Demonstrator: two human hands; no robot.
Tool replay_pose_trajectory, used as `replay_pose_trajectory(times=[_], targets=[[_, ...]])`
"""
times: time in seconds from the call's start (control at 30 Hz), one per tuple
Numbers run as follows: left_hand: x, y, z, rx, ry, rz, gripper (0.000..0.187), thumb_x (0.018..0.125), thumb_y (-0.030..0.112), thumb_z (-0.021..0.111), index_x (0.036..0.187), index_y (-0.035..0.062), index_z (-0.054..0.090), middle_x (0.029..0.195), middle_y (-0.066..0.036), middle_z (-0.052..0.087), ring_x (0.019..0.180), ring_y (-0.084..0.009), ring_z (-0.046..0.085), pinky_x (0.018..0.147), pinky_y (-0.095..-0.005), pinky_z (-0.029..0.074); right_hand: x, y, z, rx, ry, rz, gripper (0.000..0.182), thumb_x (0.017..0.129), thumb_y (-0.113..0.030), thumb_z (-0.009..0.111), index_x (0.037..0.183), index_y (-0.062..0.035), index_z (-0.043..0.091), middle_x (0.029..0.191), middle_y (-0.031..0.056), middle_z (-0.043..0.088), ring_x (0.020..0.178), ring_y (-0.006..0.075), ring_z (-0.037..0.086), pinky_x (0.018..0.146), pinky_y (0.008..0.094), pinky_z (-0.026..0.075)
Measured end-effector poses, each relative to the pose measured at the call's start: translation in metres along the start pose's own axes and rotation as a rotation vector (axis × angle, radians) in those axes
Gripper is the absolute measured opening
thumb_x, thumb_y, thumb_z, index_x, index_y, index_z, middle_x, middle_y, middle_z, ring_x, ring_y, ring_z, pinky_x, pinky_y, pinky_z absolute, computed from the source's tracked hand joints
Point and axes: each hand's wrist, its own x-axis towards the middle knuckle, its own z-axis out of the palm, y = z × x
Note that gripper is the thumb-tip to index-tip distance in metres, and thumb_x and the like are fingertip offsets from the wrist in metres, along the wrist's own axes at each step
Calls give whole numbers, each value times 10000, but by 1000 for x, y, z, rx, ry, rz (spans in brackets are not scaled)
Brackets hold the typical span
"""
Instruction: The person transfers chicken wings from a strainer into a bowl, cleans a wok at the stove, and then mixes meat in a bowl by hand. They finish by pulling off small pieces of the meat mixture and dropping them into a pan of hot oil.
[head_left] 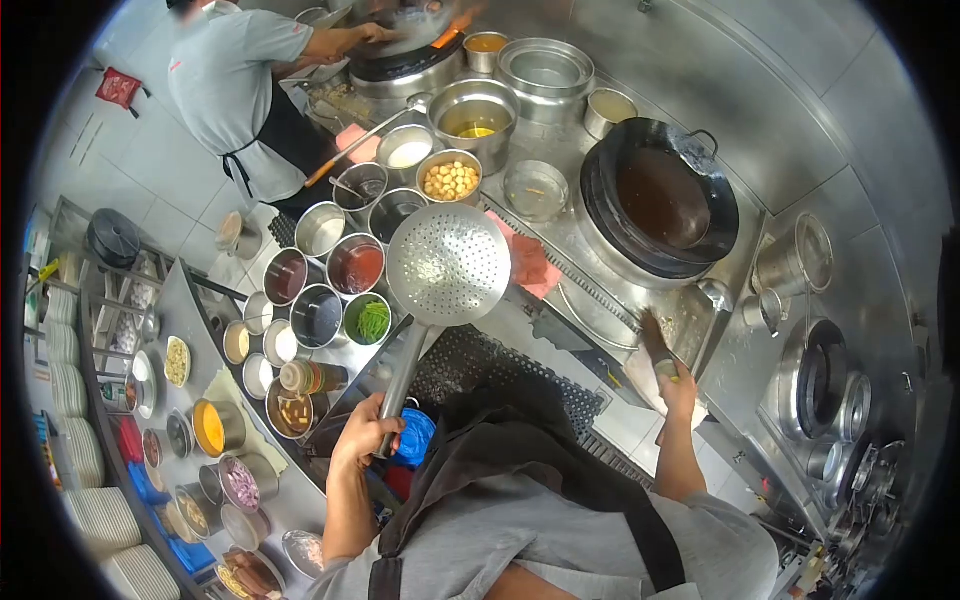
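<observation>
Skimmer: kinda blocks the middle, pots crammed along its left side
Wok: pretty big obstacle beyond the right hand
Floor mat: decent gap above it, honestly, between skimmer handle and brush

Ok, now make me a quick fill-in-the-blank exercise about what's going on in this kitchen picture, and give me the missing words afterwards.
1. The left hand grips the skimmer by its ____.
2. The round head of the skimmer is pierced with many small ____.
3. In the picture, the brush held in the right hand is to the ____ of the skimmer.
4. The liquid in the large black wok is dark ____ in colour.

Missing words: handle; holes; right; brown.
</observation>
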Motion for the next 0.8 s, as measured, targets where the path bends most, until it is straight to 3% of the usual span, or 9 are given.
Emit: replay_pose_trajectory(times=[0.07, 0.1, 0.23, 0.27, 0.43, 0.6, 0.7, 0.8], targets=[[-2, 3, 2, -8, -24, 24, 312, 681, -3, 603, 977, -22, 506, 650, -64, 547, 459, -151, 527, 414, -272, 421, -12, -33, -15, 337, -178, -3, 535, 655, -154, 618, 1178, -44, 601, 1052, 175, 653, 912, 276, 645, 812, 348, 497], [0, -2, 1, -26, -14, 8, 314, 686, -7, 602, 985, -19, 504, 649, -60, 546, 460, -147, 528, 412, -274, 420, -5, -40, -5, 417, -167, -99, 585, 635, -192, 648, 1201, -54, 592, 918, 175, 674, 783, 226, 664, 724, 314, 519], [3, 6, 4, -58, 5, -20, 346, 693, -21, 596, 1027, -19, 503, 651, -62, 549, 464, -148, 530, 412, -273, 419, 35, -145, 5, 410, -265, -326, 602, 656, -207, 643, 1235, -65, 561, 1065, 210, 641, 971, 304, 631, 865, 339, 473], [4, 8, 6, -64, 14, -22, 346, 693, -21, 596, 1027, -19, 503, 651, -62, 549, 464, -148, 530, 412, -273, 419, 46, -177, 9, 367, -219, -423, 616, 674, -224, 629, 1266, -84, 535, 1147, 224, 600, 1074, 344, 576, 932, 357, 432], [9, 28, 24, -101, 70, -44, 295, 685, -8, 609, 967, -10, 522, 667, -48, 534, 443, -143, 511, 419, -264, 415, 149, -298, 76, 99, -186, -666, 508, 712, -247, 648, 1180, -62, 580, 1071, 230, 609, 1036, 380, 562, 908, 458, 434], [16, 38, 37, -104, 105, -73, 290, 697, -19, 610, 972, -5, 519, 674, -47, 538, 465, -143, 515, 436, -262, 418, 233, -386, 115, -244, -312, -542, 407, 744, -266, 643, 1086, -46, 628, 1058, 218, 623, 1021, 365, 585, 907, 419, 465], [19, 44, 44, -175, 114, -129, 349, 726, -62, 600, 1060, -31, 503, 706, -51, 540, 498, -132, 531, 473, -253, 429, 257, -404, 118, -122, -200, -499, 338, 752, -253, 634, 1010, -35, 656, 1054, 214, 627, 1013, 371, 589, 889, 432, 473], [28, 41, 49, -210, 123, -132, 366, 728, -60, 598, 1079, -39, 494, 707, -54, 543, 500, -134, 531, 477, -255, 432, 265, -403, 115, -88, -244, -433, 332, 751, -225, 627, 1002, -10, 664, 1062, 234, 619, 1023, 379, 587, 911, 424, 467]])
